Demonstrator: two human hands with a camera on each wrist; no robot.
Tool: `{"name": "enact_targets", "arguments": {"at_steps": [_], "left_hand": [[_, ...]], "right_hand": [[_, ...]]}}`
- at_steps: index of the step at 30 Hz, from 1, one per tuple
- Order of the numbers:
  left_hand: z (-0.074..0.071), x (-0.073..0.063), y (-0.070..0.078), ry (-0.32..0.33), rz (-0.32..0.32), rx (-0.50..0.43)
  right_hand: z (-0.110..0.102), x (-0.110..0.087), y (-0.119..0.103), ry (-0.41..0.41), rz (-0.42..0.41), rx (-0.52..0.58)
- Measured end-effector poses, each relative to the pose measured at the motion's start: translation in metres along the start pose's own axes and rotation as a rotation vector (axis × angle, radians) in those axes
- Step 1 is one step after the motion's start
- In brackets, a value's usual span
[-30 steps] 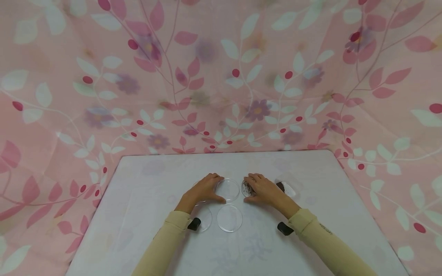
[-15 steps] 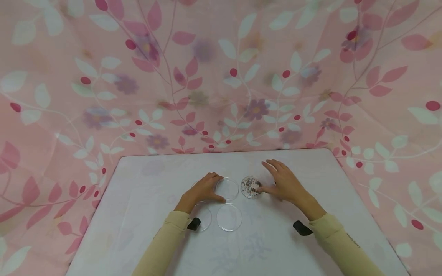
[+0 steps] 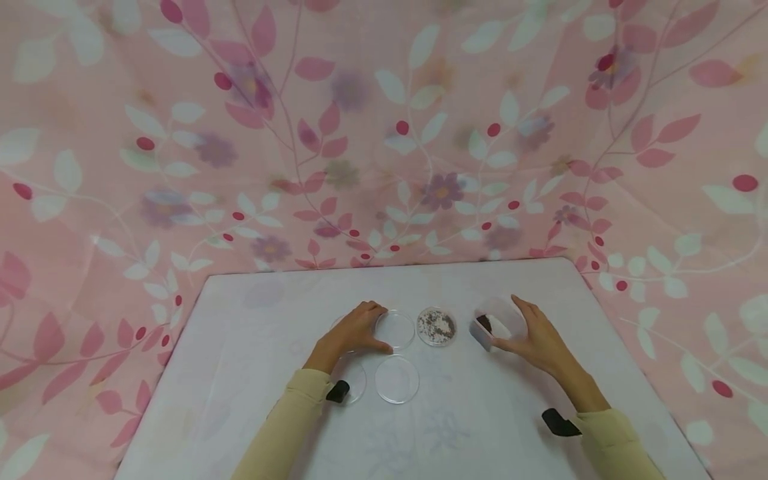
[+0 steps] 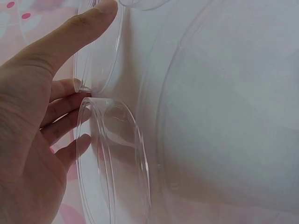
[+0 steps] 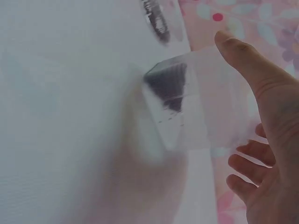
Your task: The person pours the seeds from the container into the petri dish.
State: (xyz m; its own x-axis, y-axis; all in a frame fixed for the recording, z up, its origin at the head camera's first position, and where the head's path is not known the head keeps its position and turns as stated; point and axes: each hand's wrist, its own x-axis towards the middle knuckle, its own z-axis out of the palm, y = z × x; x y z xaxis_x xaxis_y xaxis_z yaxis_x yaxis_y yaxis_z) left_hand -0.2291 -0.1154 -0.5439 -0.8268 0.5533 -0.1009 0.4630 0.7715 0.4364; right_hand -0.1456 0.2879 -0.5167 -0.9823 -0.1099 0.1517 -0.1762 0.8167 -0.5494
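Observation:
My left hand (image 3: 354,333) rests over the left side of a clear petri dish (image 3: 398,330), its thumb and index finger near the rim. In the left wrist view its fingers are relaxed around the dishes' edges; firm contact is unclear. My right hand (image 3: 543,337) has thumb and fingers spread on either side of a translucent plastic box (image 5: 205,102). Dark granular material (image 5: 168,86) lies in one corner of that box. Between the hands sits a petri dish (image 3: 437,327) scattered with dark grains. The left hand partly hides another dish behind it.
Two more clear petri dishes stand nearer me, one at lower left (image 3: 358,381) and one in the middle (image 3: 397,379). All rest on the white-covered table (image 3: 456,433). Pink floral cloth (image 3: 384,167) hangs behind it.
My right hand has left the grain-covered dish and moved right to the plastic box, uncovering the dish. My left hand has stayed in place.

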Motion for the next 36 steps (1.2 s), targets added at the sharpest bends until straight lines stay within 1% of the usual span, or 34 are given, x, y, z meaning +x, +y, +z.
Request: {"name": "enact_targets", "arguments": {"at_steps": [4, 7, 10, 12, 16, 18, 23, 26, 36], "left_hand": [[0.0, 0.001, 0.002, 0.004, 0.001, 0.01], [0.001, 0.001, 0.002, 0.006, 0.005, 0.015], [0.0, 0.0, 0.003, 0.004, 0.01, 0.004], [0.0, 0.0, 0.003, 0.008, 0.017, -0.008], [-0.001, 0.001, 0.004, 0.009, 0.021, 0.0], [-0.001, 0.002, 0.004, 0.008, 0.019, 0.004], [-0.001, 0.002, 0.002, -0.007, 0.008, 0.014], [-0.001, 0.003, 0.002, -0.001, 0.013, 0.012], [-0.002, 0.001, 0.003, 0.013, 0.025, -0.002]], "right_hand": [[0.01, -0.009, 0.014, -0.003, 0.038, 0.043], [0.016, -0.012, 0.02, -0.001, 0.061, 0.065], [0.021, -0.014, 0.022, 0.02, 0.072, 0.083], [0.025, -0.014, 0.023, 0.045, 0.068, 0.099], [0.03, -0.014, 0.024, 0.107, 0.053, 0.151], [0.033, -0.014, 0.025, 0.121, 0.049, 0.179], [0.037, -0.015, 0.025, 0.128, 0.062, 0.229], [0.037, -0.014, 0.024, 0.139, 0.064, 0.251], [0.035, -0.013, 0.019, 0.172, 0.02, 0.314]]}}
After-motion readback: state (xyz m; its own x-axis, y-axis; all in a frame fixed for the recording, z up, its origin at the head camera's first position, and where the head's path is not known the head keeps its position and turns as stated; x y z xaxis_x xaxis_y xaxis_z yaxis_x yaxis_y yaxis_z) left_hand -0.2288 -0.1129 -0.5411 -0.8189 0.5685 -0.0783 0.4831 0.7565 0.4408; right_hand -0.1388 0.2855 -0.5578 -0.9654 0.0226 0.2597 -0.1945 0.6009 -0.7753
